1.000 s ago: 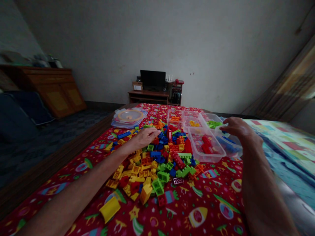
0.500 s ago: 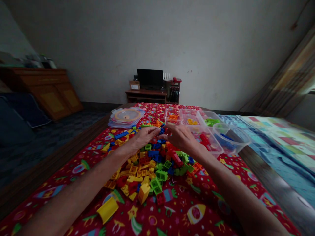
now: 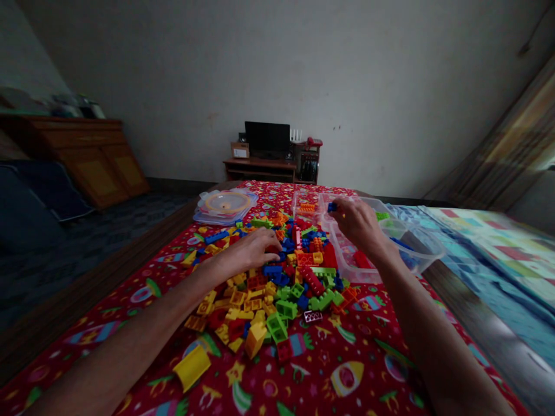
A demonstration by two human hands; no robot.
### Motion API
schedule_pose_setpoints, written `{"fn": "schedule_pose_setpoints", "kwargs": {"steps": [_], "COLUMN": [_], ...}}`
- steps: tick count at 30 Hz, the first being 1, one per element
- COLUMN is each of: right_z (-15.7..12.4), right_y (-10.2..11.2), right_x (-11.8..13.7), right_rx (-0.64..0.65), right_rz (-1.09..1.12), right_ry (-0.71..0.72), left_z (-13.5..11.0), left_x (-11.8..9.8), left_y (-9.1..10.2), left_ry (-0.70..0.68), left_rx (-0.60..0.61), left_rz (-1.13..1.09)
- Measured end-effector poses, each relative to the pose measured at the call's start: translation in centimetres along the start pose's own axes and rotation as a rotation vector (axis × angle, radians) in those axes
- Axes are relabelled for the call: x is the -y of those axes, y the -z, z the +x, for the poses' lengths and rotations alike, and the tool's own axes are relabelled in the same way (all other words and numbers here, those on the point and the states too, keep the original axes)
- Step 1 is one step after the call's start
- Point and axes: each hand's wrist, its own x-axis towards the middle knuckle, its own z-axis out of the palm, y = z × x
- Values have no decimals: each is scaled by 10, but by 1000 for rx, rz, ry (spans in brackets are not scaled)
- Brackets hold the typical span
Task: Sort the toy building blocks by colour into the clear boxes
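Note:
A heap of toy building bricks (image 3: 249, 301) in yellow, green, blue, red and orange lies on the tablecloth. My left hand (image 3: 254, 248) rests over the heap's far side, its fingers curved and thumb apart, with red and blue bricks right by the fingertips. Between the fingertips of my right hand (image 3: 359, 224) is a small blue brick (image 3: 332, 207), held above the clear divided box (image 3: 353, 276). In the box's compartments are orange bricks (image 3: 307, 208), red bricks (image 3: 362, 260) and green bricks (image 3: 382, 216); my right hand hides part of it.
Right of the box stands a round clear tub (image 3: 436, 254) with blue pieces (image 3: 401, 244). Stacked lids (image 3: 225, 203) lie at the far left. A curved yellow piece (image 3: 192, 368) and a pink-edged brick (image 3: 313, 316) lie near the heap. A bed (image 3: 498, 242) adjoins on the right.
My hands, close together over the heap before, have parted. The right has moved right and away over the box with the blue brick; the left has lowered slightly onto the heap.

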Motion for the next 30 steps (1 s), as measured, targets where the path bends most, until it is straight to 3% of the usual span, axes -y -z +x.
{"fn": "schedule_pose_setpoints", "kwargs": {"steps": [7,11,14,17,21,24,28,30], "right_z": [-4,-13,-17,-16,-8,-2,-7,-14], "right_y": [22,25,19,14,13,13,6,0], "right_x": [-59,-95,-115,-122,-95,-48,24,51], "right_rx": [76,71,163,227,161,134,176,206], "right_rz": [-173,-206,-228,-213,-136,-64,159,225], "right_ry": [-356,-416,-515,-516,-373,-240,154,272], "left_z": [-2,2,5,6,5,4,4,3], "left_x": [0,5,5,1,0,1,-8,-16], "left_y": [-12,-10,-4,5,12,14,18,21], "left_ry": [-28,-27,14,100,254,297,382,393], "left_rx": [19,-9,-44,-75,-93,-105,-132,-139], "left_rz": [128,9,-82,-165,-328,-493,-655,-706]}}
